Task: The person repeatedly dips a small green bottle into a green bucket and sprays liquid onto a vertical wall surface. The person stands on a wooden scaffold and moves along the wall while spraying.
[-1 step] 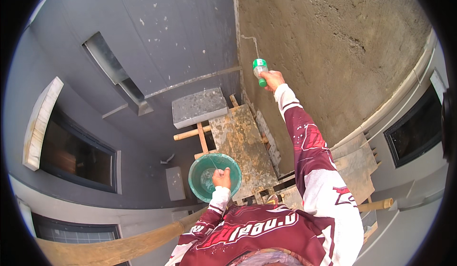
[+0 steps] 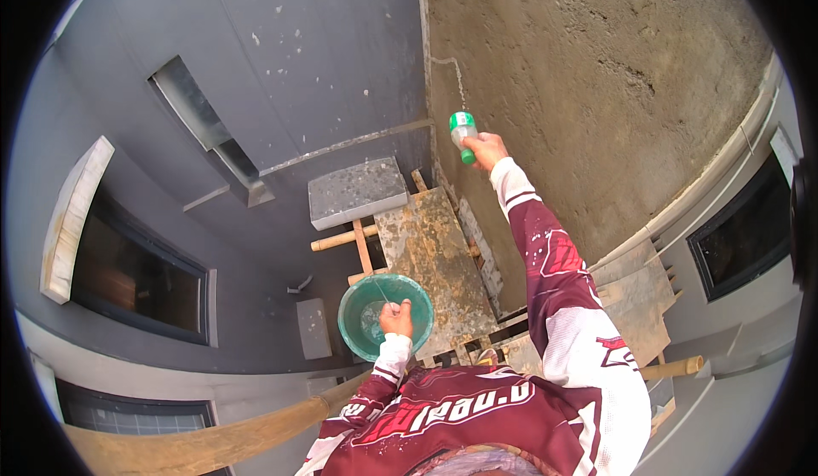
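Note:
My right hand [image 2: 486, 150] is wrapped round a small clear plastic bottle [image 2: 464, 135] with a green cap and a green band. The cap points back toward me. From the bottle's far end a thin stream of liquid [image 2: 460, 80] reaches the rough brown plastered wall [image 2: 588, 126] near its left edge. Lower down, my left hand [image 2: 396, 317] is closed on the thin handle of a green bucket [image 2: 343, 323]. The handle runs from the far rim up to my fingers. Some cloudy liquid seems to lie in the bucket's bottom.
Stained plywood boards [image 2: 434, 254] form a platform below me, beside a grey ledge block [image 2: 358, 195] and a bamboo pole [image 2: 332, 242]. A thick bamboo pole [image 2: 256, 429] crosses at lower left. A dark grey wall [image 2: 324, 50] meets the plastered one in a corner.
My right hand has drawn the bottle slightly back toward me and left. The liquid stream beyond it looks longer and more broken up. My left hand and the bucket have barely moved.

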`<state>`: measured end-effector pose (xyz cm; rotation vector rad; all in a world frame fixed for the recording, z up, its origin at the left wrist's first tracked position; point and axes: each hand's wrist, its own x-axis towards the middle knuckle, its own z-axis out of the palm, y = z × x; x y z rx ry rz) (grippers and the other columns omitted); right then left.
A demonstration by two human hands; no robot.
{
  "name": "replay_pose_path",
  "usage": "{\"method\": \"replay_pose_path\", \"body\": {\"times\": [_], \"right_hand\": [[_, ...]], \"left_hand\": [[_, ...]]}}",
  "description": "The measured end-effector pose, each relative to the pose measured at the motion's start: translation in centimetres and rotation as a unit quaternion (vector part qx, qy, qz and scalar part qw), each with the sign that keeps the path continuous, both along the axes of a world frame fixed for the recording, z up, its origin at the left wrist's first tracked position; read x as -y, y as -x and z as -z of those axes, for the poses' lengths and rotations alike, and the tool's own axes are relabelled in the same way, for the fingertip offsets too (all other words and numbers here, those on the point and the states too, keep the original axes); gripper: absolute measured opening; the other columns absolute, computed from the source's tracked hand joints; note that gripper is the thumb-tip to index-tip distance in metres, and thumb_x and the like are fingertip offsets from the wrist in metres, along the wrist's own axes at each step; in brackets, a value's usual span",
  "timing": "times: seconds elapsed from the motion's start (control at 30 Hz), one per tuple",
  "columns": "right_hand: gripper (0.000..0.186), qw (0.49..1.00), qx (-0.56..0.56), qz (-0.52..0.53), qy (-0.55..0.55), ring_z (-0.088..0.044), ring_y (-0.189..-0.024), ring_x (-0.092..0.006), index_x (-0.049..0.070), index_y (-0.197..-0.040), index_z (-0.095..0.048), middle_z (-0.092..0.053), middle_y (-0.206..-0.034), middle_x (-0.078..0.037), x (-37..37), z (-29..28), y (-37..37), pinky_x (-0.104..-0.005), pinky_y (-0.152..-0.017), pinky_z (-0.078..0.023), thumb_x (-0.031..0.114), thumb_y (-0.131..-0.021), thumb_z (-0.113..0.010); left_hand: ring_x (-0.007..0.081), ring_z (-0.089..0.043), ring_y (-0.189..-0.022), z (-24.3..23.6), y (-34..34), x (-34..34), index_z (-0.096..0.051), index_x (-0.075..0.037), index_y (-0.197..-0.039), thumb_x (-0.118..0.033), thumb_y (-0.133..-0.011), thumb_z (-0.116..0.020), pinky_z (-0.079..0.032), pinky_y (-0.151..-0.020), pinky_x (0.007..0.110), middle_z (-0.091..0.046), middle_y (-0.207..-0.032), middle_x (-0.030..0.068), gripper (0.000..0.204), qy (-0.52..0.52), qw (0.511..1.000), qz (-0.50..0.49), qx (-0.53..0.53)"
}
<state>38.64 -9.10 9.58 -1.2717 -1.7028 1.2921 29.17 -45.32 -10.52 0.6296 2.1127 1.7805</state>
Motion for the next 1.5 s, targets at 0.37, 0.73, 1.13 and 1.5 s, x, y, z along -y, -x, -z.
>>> {"method": "replay_pose_path", "body": {"times": [0.37,0.73,1.13,1.5], "right_hand": [[0.062,0.859,0.325,-0.394,-0.027,-0.059,-0.101,-0.0335,0.002,-0.119,-0.050,-0.061,-0.106,-0.020,22.3,18.6,-1.7,-0.0397,-0.087,-0.046,0.034,-0.069,-0.070],[0.019,0.768,0.525,-0.182,-0.319,-0.061,-0.086,-0.0274,0.014,-0.100,-0.057,-0.060,-0.096,-0.011,20.3,21.9,-2.2,-0.0475,-0.071,-0.044,0.018,-0.086,-0.045],[0.062,0.944,0.288,-0.150,0.053,-0.055,-0.106,-0.0372,0.008,-0.120,-0.043,-0.056,-0.113,-0.020,23.1,24.7,-5.2,-0.0423,-0.089,-0.045,0.019,-0.066,-0.071],[0.064,0.968,0.161,-0.109,0.157,-0.062,-0.070,-0.0190,-0.005,-0.115,-0.048,-0.062,-0.092,-0.016,24.7,21.6,-9.1,-0.0313,-0.057,-0.050,0.024,-0.066,-0.075]], "left_hand": [[0.0055,-0.031,-0.052,-5.3,-2.7,-0.8,-0.037,-0.007,-0.060,-0.012,-0.078,-0.067,-0.028,-0.045,0.026,-0.037,-0.056,-0.0037,0.035,-0.052,0.993,0.105,0.033],[0.0046,-0.030,-0.046,-10.8,-6.9,-0.4,-0.038,-0.005,-0.064,-0.011,-0.074,-0.071,-0.026,-0.039,0.025,-0.036,-0.051,-0.0012,0.035,-0.048,0.967,0.238,-0.082],[0.0038,-0.028,-0.049,-10.9,-8.8,-0.6,-0.037,-0.006,-0.063,-0.009,-0.077,-0.068,-0.024,-0.041,0.025,-0.033,-0.053,-0.0034,0.034,-0.060,0.949,0.305,-0.041],[0.0067,-0.032,-0.052,1.6,-3.5,-0.2,-0.036,-0.006,-0.057,-0.012,-0.076,-0.069,-0.029,-0.044,0.028,-0.036,-0.052,-0.0027,0.038,0.032,0.991,0.111,0.061]]}}
